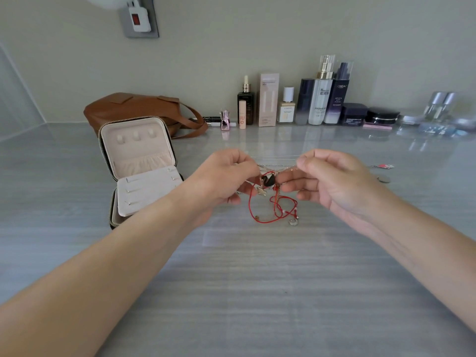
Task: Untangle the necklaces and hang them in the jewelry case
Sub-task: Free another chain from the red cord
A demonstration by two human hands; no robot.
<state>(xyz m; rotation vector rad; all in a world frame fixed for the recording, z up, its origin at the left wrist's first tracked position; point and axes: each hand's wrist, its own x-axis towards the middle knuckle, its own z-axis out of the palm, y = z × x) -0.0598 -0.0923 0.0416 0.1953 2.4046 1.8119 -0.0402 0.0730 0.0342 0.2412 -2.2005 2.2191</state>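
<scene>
A glossy grey desk [257, 279] runs back to a pale wall, where bottles [322, 99] stand in a row and a brown bag [134, 106] lies.

Head view: the necklaces [273, 199] are bunched in a knot between the two hands, in front of the person. The left hand [226, 176] has its fingers curled in, pinching the knot's left side. The right hand [332, 176] is curled the same way and pinches the right side. A thin chain [273, 166] runs across from one hand to the other. A red cord [253, 210] hangs in loops below them; whether it touches the desk cannot be told. A pendant [385, 166] lies on the desk beyond the right hand.

The case [139, 166] stands open just left of the left hand and a little farther back, its lid upright with three hooks [136, 136] near the top. Nothing hangs there yet. The knot looks unresolved, so teasing strands apart comes first. For hanging, the left hand is the nearer one, and the carry goes leftward.
</scene>
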